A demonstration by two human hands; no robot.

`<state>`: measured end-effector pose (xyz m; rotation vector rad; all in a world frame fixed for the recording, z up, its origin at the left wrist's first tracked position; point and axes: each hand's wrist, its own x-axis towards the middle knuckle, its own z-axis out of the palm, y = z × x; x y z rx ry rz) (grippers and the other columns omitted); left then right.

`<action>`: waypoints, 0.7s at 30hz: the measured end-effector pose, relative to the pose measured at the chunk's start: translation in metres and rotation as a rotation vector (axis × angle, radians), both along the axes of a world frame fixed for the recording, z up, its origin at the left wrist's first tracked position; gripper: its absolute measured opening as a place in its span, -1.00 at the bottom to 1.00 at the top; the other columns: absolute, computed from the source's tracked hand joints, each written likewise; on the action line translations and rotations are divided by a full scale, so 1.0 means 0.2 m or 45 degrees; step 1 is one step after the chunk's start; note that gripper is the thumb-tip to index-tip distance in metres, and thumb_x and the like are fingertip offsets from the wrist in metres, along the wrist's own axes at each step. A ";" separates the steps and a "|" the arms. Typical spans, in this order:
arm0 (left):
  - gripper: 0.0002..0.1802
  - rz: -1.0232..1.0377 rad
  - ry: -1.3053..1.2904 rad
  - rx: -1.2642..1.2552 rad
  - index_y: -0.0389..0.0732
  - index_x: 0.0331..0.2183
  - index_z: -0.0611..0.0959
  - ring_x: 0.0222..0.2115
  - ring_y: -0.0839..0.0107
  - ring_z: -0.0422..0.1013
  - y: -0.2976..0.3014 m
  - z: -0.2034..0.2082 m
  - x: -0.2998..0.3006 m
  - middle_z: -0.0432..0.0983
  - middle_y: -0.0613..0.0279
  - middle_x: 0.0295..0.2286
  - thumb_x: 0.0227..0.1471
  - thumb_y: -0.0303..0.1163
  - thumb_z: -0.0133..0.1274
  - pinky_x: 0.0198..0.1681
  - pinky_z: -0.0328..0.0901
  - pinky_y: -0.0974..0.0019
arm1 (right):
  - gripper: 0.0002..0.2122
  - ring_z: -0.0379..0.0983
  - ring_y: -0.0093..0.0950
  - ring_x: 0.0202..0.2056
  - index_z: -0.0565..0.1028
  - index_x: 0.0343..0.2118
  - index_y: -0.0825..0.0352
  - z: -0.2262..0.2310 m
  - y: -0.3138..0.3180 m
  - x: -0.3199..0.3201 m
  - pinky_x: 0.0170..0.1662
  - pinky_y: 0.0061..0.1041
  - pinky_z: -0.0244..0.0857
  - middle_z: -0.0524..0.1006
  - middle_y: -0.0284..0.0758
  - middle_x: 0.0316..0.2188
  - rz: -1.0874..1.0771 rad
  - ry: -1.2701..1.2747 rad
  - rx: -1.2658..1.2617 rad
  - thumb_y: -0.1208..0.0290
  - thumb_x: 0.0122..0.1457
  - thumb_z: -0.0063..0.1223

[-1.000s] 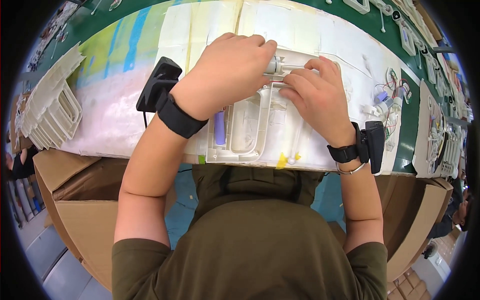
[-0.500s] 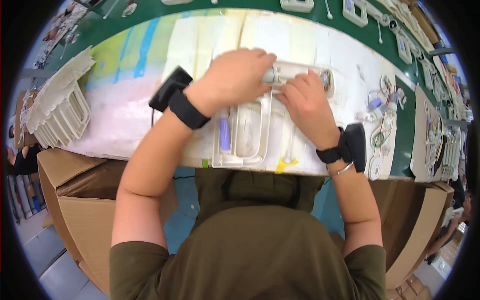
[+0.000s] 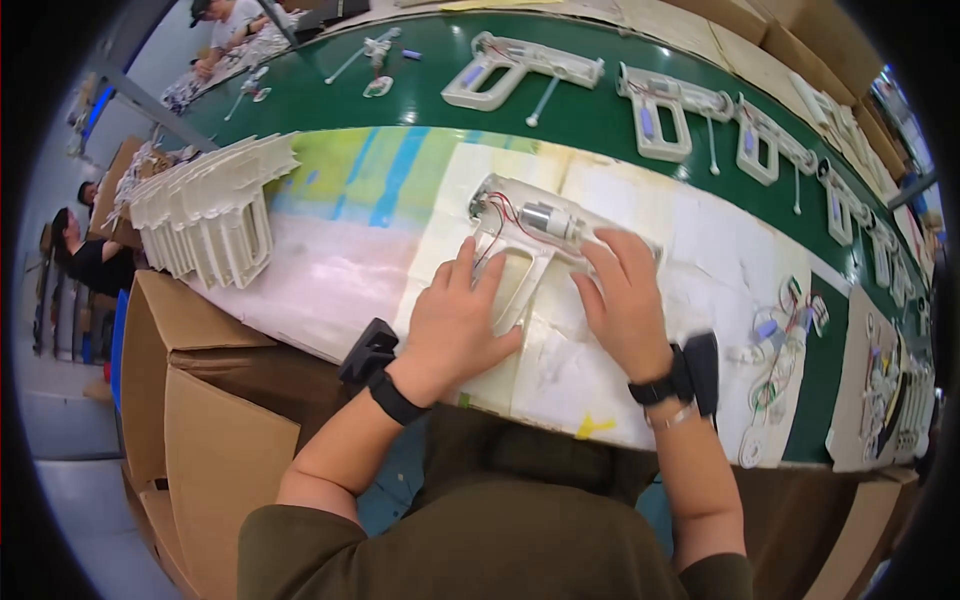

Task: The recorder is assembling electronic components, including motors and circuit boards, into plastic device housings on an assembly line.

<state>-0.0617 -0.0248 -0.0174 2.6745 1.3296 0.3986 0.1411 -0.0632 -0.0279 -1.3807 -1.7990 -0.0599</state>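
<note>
A white plastic housing half (image 3: 592,222) with a looped handle lies on the paper-covered bench, its inner side facing up. A silver motor (image 3: 548,220) sits in its barrel, and thin red wires (image 3: 503,208) run to the left end. My left hand (image 3: 450,325) is spread over the near left part of the handle, fingertips close to the wires. Part of the handle is hidden under it. My right hand (image 3: 625,300) is arched by the right part of the barrel, its thumb and fingers apart and fingertips at the housing's edge. Neither hand is closed on anything.
Bare white shells (image 3: 205,215) stand stacked at left. Wired parts (image 3: 775,345) lie on the bench's right. Several similar housings (image 3: 665,115) line the green surface (image 3: 420,110) beyond. An open cardboard box (image 3: 230,400) stands below left. Other people are at the far left.
My hands have spread apart from the barrel. The wired end showed at the right before and shows at the left now. The purple cylinder and white rod near me no longer show. The view has shifted.
</note>
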 end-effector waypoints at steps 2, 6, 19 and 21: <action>-0.13 -0.105 -0.065 -0.027 -0.31 0.03 0.33 -0.08 -0.10 0.27 0.09 0.00 -0.10 0.22 -0.23 0.01 -0.37 -0.18 0.20 -0.05 0.27 0.06 | -0.66 0.27 -0.11 -0.06 0.43 -0.22 0.36 0.01 -0.08 0.02 -0.02 -0.24 0.20 0.39 -0.13 -0.16 -0.040 0.029 0.048 0.58 -0.15 0.19; -0.12 -0.148 -0.205 0.103 -0.34 0.02 0.33 -0.11 -0.06 0.30 0.24 0.16 -0.17 0.23 -0.25 0.01 -0.43 -0.25 0.19 -0.04 0.25 0.10 | -0.64 0.25 -0.10 -0.01 0.43 -0.20 0.36 -0.06 -0.14 0.10 0.03 -0.23 0.18 0.36 -0.10 -0.07 -0.138 0.038 -0.105 0.56 -0.14 0.21; -0.18 0.336 -0.207 0.083 -0.39 0.02 0.33 -0.07 -0.12 0.30 0.65 0.07 -0.54 0.28 -0.27 -0.01 -0.35 -0.28 0.16 0.00 0.23 0.08 | -0.83 0.38 -0.16 -0.18 0.48 -0.35 0.36 0.23 0.58 0.20 -0.13 -0.30 0.27 0.48 -0.16 -0.27 0.275 -0.133 -0.302 0.43 0.00 0.11; -0.17 0.358 -0.312 -0.095 -0.39 0.03 0.32 -0.07 -0.14 0.29 0.69 0.01 -0.60 0.27 -0.28 -0.01 -0.33 -0.27 0.16 0.00 0.23 0.08 | -0.84 0.40 -0.18 -0.22 0.48 -0.34 0.35 0.24 0.93 0.10 -0.15 -0.31 0.29 0.49 -0.18 -0.31 0.382 -0.226 -0.395 0.38 0.05 0.07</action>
